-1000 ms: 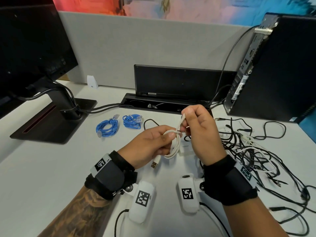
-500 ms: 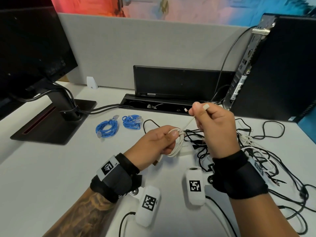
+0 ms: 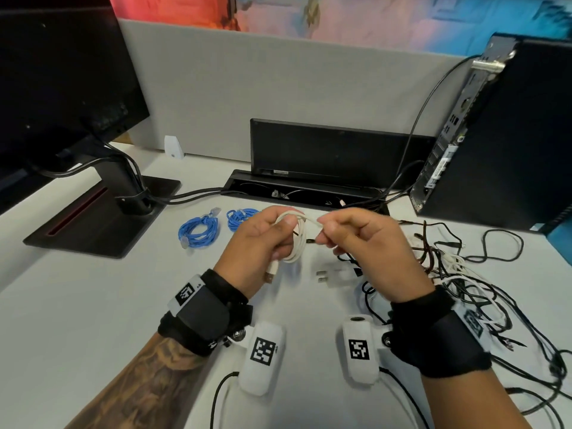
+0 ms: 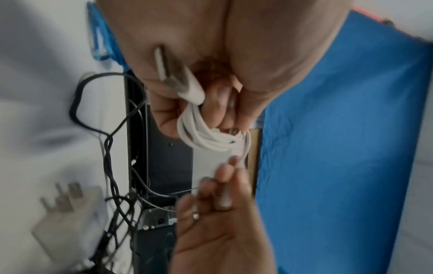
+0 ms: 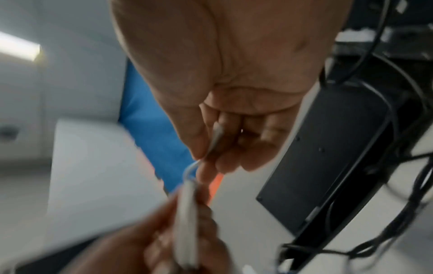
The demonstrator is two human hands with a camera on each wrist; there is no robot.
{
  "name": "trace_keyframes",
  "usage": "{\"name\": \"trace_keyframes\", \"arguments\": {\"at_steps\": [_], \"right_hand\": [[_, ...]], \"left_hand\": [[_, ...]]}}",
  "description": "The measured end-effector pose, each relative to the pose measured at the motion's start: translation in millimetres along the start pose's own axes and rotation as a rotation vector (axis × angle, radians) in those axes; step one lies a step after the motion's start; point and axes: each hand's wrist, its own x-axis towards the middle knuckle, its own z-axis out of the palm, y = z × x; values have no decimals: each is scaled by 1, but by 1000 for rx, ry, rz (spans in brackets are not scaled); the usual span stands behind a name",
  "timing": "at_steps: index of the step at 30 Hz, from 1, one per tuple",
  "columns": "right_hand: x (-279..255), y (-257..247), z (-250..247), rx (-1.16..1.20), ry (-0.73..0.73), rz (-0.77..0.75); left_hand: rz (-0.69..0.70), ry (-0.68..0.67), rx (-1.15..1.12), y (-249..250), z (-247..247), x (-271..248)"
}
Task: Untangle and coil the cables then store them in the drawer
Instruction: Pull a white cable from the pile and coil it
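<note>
My left hand grips a small coil of white cable above the desk, its USB plug hanging below the palm. The left wrist view shows the coil looped under my curled fingers. My right hand pinches the cable's free end just right of the coil, close to the left hand. Two coiled blue cables lie on the desk to the left. A tangle of black and white cables sprawls on the right.
A monitor on its stand is at the left, a desktop computer at the right. A black cable tray with a raised lid runs along the grey partition. A white plug adapter lies under my hands.
My right hand came down from its raised pull and moved left, bringing the free end close to the coil. The left hand lifted the coil slightly.
</note>
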Motion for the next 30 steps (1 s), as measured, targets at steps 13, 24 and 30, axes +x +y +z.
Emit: {"name": "trace_keyframes", "arguments": {"at_steps": [13,24,30], "right_hand": [[1,9,23,304,-20,271],[-3,7,23,-120,-23,170],[-2,2,17,-282,46,124]], "left_hand": [[-19,45,37,-3,3,-3],[64,207,347,5,-2,-2],[148,134,708,5,-1,-4]]}}
